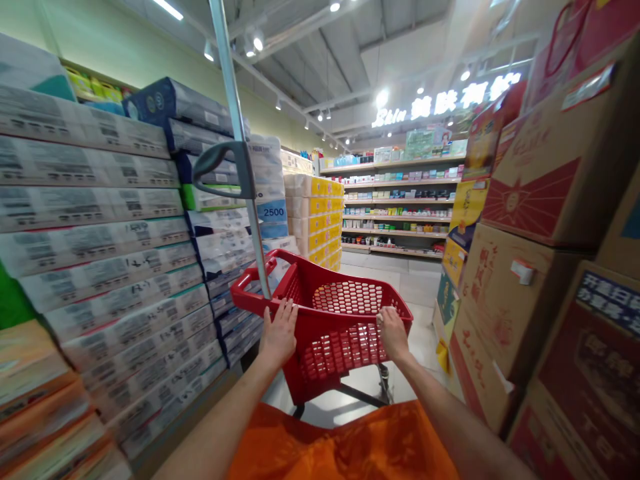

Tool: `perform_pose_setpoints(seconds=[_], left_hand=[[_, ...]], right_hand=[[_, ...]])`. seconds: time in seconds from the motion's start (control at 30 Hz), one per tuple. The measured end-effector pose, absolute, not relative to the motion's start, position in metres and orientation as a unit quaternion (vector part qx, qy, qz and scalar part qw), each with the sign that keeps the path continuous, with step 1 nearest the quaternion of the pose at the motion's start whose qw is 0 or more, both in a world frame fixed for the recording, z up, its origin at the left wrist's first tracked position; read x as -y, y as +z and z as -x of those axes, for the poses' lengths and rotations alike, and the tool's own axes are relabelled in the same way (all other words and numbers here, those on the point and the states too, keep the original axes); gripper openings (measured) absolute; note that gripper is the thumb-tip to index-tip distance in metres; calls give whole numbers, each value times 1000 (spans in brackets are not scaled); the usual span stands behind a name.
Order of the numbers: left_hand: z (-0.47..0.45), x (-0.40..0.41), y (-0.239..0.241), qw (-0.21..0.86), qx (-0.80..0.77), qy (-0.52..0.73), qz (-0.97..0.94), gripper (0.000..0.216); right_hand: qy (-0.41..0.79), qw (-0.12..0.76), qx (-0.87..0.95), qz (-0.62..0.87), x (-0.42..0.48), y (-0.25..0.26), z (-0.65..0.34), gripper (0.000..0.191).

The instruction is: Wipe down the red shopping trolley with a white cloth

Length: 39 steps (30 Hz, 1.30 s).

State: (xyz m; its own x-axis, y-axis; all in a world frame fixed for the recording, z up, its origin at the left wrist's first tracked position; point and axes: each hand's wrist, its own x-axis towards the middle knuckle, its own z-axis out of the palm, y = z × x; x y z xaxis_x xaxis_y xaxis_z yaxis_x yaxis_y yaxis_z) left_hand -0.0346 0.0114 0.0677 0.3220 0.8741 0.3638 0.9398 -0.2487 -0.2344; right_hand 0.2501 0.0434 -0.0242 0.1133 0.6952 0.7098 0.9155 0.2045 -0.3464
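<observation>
A red plastic shopping cart (pixel 327 353) with honeycomb holes in its walls stands sideways right in front of me. My left hand (pixel 280 333) lies over its near rim, close to the foot of a metal pole (pixel 234 87), with the fingers hooked over the edge. Further right along the same rim, my right hand (pixel 393 333) is closed round the edge, fingers curled. A grey loop handle (pixel 247 170) is fixed partway up the pole. Something yellowish shows inside the basket, too hidden to name. Both palms are out of sight.
Stacked tissue packs (pixel 100 253) rise close on the left, with yellow-and-white packs (pixel 320 220) beyond. Cardboard boxes (pixel 530 180) are piled high on the right. Shelves (pixel 400 197) of small goods stand at the back, past the pale floor (pixel 417 283).
</observation>
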Motion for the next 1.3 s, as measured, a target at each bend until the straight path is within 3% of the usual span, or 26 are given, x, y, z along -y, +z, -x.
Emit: perform_pose_setpoints(seconds=[0.13, 0.27, 0.4, 0.53, 0.7, 0.93, 1.17, 1.3], left_hand=[[29, -11, 67, 200, 577, -96, 786, 67], [43, -9, 66, 220, 540, -150, 798, 62], [79, -7, 72, 257, 595, -238, 724, 56], [102, -9, 81, 243, 643, -219, 692, 60], [106, -9, 81, 228, 641, -184, 710, 60], [120, 7, 36, 210, 656, -150, 710, 60], [113, 16, 30, 190, 658, -138, 716, 60], [102, 17, 30, 184, 638, -129, 737, 60]], right_hand=[[-128, 415, 682, 588, -49, -17, -197, 40], [-116, 426, 766, 468, -55, -2, -111, 49], [-76, 505, 757, 407, -59, 15, -86, 47], [-54, 539, 723, 428, -63, 32, -61, 41], [-117, 466, 809, 339, -52, 32, -13, 39], [-164, 259, 906, 292, -23, -35, -55, 33], [-222, 354, 864, 280, -37, 21, -52, 44], [-205, 298, 888, 284, -29, -18, -67, 42]])
